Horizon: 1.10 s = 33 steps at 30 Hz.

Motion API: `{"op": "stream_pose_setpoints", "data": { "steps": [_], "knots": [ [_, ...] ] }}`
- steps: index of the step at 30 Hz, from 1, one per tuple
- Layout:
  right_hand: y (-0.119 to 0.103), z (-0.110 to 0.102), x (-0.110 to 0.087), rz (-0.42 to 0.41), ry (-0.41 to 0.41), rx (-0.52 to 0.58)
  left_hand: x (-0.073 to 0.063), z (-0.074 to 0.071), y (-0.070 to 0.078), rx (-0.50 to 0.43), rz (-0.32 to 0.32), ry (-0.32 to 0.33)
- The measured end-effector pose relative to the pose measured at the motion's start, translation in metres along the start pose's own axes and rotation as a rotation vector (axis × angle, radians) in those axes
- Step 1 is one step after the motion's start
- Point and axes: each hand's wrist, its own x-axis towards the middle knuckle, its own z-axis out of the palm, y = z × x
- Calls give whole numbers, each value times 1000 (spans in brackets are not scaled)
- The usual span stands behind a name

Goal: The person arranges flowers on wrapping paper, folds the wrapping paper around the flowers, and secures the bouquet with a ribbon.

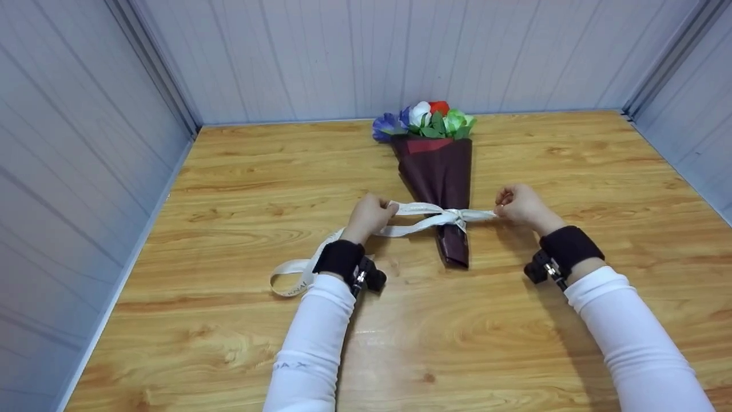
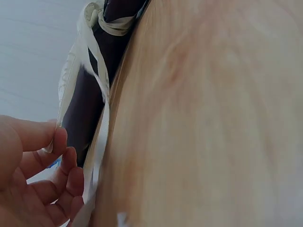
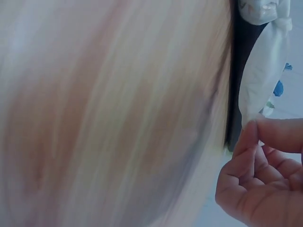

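Observation:
A bouquet in dark maroon wrapping (image 1: pixel 437 171) lies on the wooden table, its blue, white, red and green flowers (image 1: pixel 426 120) toward the back wall. Around its narrow lower part runs a white ribbon (image 1: pixel 420 209), knotted at the front. To the left of the knot, my left hand (image 1: pixel 369 217) pinches one strand between thumb and forefinger; a second strand passes below that hand. On the other side, my right hand (image 1: pixel 520 203) pinches the short end (image 3: pixel 265 71), which is drawn out straight from the knot.
The long tail of the ribbon (image 1: pixel 291 277) curls on the table (image 1: pixel 229 343) to the left, partly behind the left wrist. Pale panel walls (image 1: pixel 366 57) stand at the back and both sides. Each wrist wears a black band with a small camera.

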Motion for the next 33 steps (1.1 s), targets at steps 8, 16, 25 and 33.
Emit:
{"op": "stream_pose_setpoints", "data": {
  "steps": [8,16,25,33],
  "knots": [
    [6,-3,0,-83,36,-111,-5,-7,-3,76,52,-2],
    [10,-1,1,-124,112,-265,-7,-10,-9,77,62,6],
    [10,1,5,-68,102,-341,-7,-13,-15,69,26,44],
    [11,2,4,-68,95,-337,-11,-17,-17,72,12,68]
  ]
}}
